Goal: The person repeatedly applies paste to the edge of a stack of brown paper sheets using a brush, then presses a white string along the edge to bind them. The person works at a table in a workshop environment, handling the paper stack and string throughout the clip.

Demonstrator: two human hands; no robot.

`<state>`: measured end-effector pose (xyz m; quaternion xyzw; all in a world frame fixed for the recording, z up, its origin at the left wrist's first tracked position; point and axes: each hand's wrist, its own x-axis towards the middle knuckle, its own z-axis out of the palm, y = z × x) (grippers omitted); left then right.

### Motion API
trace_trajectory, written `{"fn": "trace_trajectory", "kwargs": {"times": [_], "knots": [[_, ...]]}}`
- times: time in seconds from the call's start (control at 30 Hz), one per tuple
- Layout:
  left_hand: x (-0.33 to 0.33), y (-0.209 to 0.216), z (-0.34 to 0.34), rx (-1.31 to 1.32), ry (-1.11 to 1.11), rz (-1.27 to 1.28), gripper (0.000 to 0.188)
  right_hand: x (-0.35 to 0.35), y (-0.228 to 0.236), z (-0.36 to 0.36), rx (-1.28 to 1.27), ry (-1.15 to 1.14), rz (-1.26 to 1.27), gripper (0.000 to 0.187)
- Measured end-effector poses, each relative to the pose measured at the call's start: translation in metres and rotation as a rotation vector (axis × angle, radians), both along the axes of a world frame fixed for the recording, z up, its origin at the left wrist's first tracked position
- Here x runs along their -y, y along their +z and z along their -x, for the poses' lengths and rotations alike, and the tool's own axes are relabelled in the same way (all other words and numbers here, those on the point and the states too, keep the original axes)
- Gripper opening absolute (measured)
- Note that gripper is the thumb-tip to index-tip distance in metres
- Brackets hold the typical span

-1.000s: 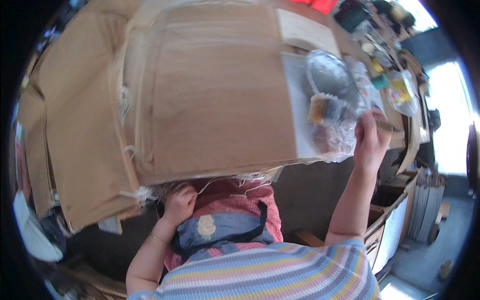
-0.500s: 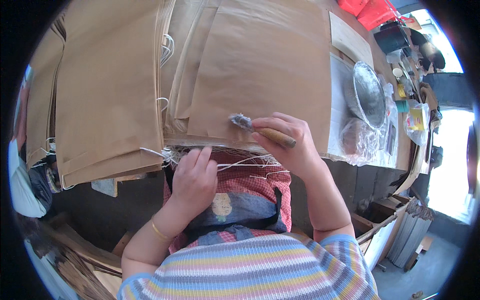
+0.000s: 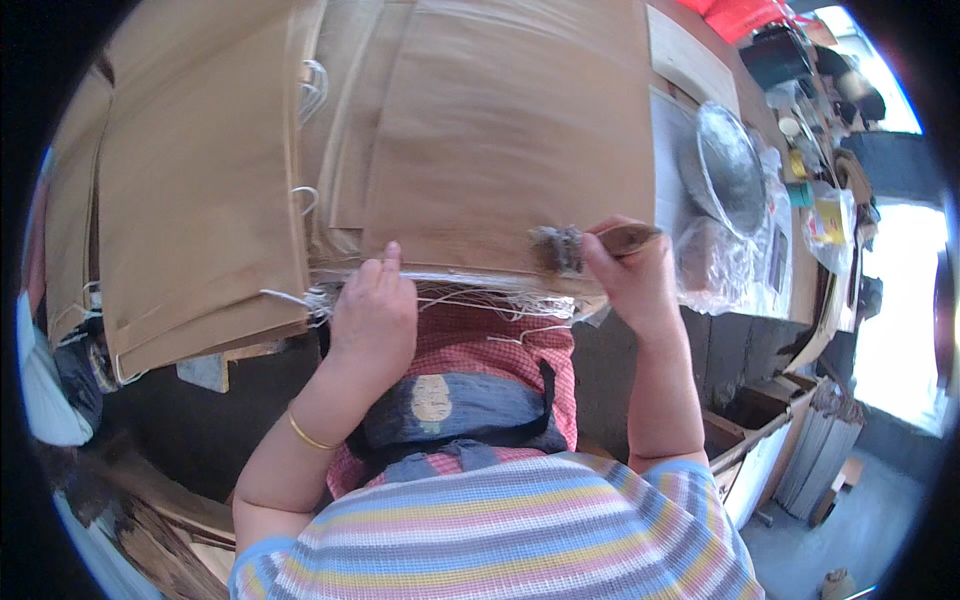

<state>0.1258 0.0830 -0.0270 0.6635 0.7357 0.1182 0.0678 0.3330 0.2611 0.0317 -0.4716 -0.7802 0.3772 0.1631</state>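
Note:
My right hand [image 3: 640, 280] is closed around the wooden handle of a brush [image 3: 557, 250]. The clumped, whitish bristles are over the near right part of a large brown paper sheet [image 3: 510, 130], at or just above its surface. At the sheet's near left edge rests my left hand [image 3: 375, 315], with its index finger stretched out and the other fingers partly bent; it holds nothing that I can see. Under the near edge, between the hands, hang many thin white cords [image 3: 490, 300]. The fingertips of my right hand are partly hidden behind the brush.
To the left lies a stack of brown paper bags [image 3: 200, 180] with white cord handles [image 3: 313, 90]. A metal bowl [image 3: 730, 170] stands on the right beside crumpled clear plastic [image 3: 705, 265]. Farther right are a green-capped container [image 3: 798, 194] and red bags [image 3: 735, 15].
My right hand has moved right with the brush, and the bristles have swept right along the near edge. My left hand has shifted slightly away from me onto the paper's edge.

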Motion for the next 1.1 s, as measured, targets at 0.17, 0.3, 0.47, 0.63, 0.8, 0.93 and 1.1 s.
{"fn": "trace_trajectory", "kwargs": {"times": [0.17, 0.3, 0.47, 0.63, 0.8, 0.93, 1.1], "knots": [[-0.002, 0.006, -0.003, -0.004, 0.001, 0.024, 0.015, -0.024, -0.002, -0.051, 0.142, -0.12, -0.18, 0.021], [-0.006, 0.011, -0.007, -0.013, 0.001, 0.058, 0.009, -0.03, -0.006, -0.047, 0.295, -0.102, -0.383, 0.028], [0.002, 0.015, -0.008, -0.005, 0.027, 0.075, 0.006, -0.037, 0.012, -0.086, -0.322, -0.086, -0.141, 0.015], [0.013, 0.018, -0.012, 0.307, -0.086, -0.143, 0.005, -0.032, 0.005, -0.189, 0.054, -0.331, -0.709, 0.024], [0.034, 0.058, -0.023, 0.705, -0.14, -0.059, 0.005, -0.001, -0.006, -0.177, 0.358, -0.091, -0.883, 0.035], [0.013, 0.092, -0.045, 0.841, -0.243, -0.089, 0.007, 0.087, -0.027, -0.055, -0.491, 0.34, -0.057, 0.023], [0.022, 0.118, -0.014, 0.414, -0.24, -0.199, 0.018, 0.082, -0.027, -0.074, -0.553, 0.504, 0.279, 0.015]]}}
